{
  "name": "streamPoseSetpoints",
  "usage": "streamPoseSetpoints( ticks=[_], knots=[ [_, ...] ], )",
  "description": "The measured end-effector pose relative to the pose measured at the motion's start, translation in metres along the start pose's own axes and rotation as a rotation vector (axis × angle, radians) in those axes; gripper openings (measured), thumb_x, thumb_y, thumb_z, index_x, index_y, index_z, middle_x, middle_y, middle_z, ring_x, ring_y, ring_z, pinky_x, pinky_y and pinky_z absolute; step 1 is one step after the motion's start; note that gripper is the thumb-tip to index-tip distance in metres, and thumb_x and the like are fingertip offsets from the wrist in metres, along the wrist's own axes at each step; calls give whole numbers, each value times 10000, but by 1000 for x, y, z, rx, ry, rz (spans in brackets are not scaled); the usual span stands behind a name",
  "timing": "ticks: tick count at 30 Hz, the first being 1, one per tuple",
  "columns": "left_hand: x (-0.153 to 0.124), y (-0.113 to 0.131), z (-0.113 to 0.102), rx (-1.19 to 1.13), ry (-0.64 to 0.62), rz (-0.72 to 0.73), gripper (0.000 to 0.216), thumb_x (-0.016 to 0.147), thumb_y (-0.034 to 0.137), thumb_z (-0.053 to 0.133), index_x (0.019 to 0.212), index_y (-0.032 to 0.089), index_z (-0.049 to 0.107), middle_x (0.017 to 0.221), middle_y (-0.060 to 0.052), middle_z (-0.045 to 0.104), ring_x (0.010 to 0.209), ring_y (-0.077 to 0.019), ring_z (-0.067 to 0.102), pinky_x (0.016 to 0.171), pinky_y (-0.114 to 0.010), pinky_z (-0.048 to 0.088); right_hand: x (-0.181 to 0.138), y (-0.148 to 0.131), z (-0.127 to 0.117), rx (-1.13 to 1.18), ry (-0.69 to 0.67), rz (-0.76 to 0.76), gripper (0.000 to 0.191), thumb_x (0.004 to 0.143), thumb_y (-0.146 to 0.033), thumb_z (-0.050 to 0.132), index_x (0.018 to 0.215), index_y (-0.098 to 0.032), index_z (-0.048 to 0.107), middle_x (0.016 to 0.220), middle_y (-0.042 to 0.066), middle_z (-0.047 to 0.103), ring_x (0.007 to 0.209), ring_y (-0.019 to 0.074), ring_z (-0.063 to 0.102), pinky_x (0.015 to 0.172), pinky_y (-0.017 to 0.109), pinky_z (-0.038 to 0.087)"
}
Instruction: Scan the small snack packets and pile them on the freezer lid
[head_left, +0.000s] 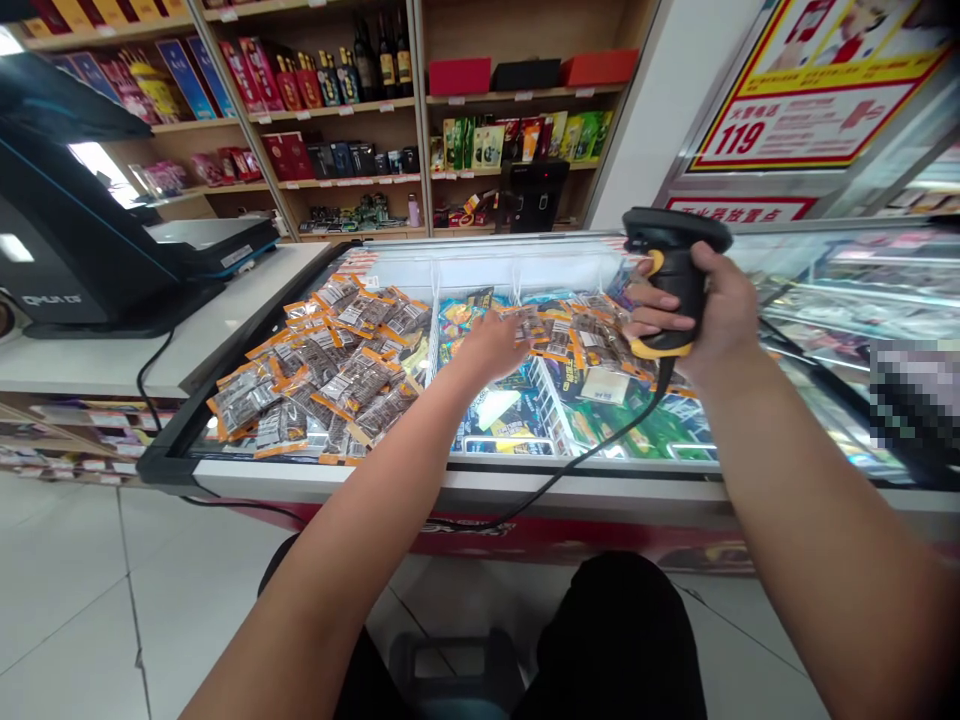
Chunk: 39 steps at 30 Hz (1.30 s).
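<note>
My right hand [724, 315] is wrapped round the grip of a black and yellow barcode scanner [679, 270], held up above the freezer's glass top. The scanner's black cable [592, 455] hangs down and runs left along the freezer's front. My left hand [495, 345] is low over the glass, its fingers closed at the left end of a snack packet [531, 325] with an orange edge; the fingertips are partly hidden. A large pile of similar clear and orange packets [360, 380] lies to its left. More packets [600, 335] lie to its right, below the scanner.
The chest freezer [540, 475] holds baskets of frozen goods under its glass. To the left, a dark weighing or till machine [75, 250] stands on a white counter [150, 360]. Stocked shelves [337, 105] rise behind. A grey stool [457, 665] is below me, between my legs.
</note>
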<state>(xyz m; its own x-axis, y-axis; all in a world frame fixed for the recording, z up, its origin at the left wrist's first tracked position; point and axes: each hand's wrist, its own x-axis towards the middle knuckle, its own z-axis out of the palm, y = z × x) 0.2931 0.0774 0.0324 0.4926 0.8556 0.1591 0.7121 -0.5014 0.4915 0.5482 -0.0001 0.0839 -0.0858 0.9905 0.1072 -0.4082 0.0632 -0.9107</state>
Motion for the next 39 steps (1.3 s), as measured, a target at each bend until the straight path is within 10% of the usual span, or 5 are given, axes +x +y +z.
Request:
streamPoseSetpoints(
  ticks=[14, 20, 23, 33, 39],
  knots=[
    [1, 27, 15, 176, -109, 150, 642, 1163, 467, 444, 1769, 255, 442, 1682, -200, 552, 1585, -393, 491, 1290, -532, 423, 6, -4, -30, 199, -44, -90, 589, 667, -337, 1046, 1056, -218, 621, 639, -136, 467, 407, 0, 137, 456, 258, 433],
    [3, -6, -28, 300, 163, -404, 745, 1098, 415, 558, 1732, 39, 447, 1786, -334, 424, 1692, -495, 358, 1341, -574, 328, 7, -1, -31, 123, -46, -95, 533, 733, -431, 983, 1060, -254, 600, 641, -127, 400, 472, 19, 13, 440, 281, 321],
    [3, -29, -44, 328, 77, -596, 795, 1057, 441, 610, 1719, 25, 469, 1863, -345, 274, 1756, -519, 229, 1377, -616, 235, 4, 0, -23, 45, -17, -79, 498, 769, -484, 949, 1052, -272, 599, 637, -119, 369, 507, 31, -23, 448, 292, 289],
    [-5, -14, -32, 388, 55, -242, 488, 1096, 194, 438, 1507, 98, 684, 1596, -283, 609, 1507, -393, 578, 1238, -505, 442, 4, 1, -10, 2, -10, -43, 527, 723, -482, 989, 1014, -229, 629, 659, -115, 388, 469, 25, 108, 477, 262, 399],
    [-1, -19, -31, 300, 33, -365, 473, 1115, 251, 485, 1541, 97, 621, 1650, -292, 553, 1567, -403, 514, 1271, -534, 433, 5, 3, -9, 32, -30, 5, 548, 726, -477, 1001, 1034, -218, 629, 654, -115, 432, 449, 27, 174, 504, 247, 453]
  ],
)
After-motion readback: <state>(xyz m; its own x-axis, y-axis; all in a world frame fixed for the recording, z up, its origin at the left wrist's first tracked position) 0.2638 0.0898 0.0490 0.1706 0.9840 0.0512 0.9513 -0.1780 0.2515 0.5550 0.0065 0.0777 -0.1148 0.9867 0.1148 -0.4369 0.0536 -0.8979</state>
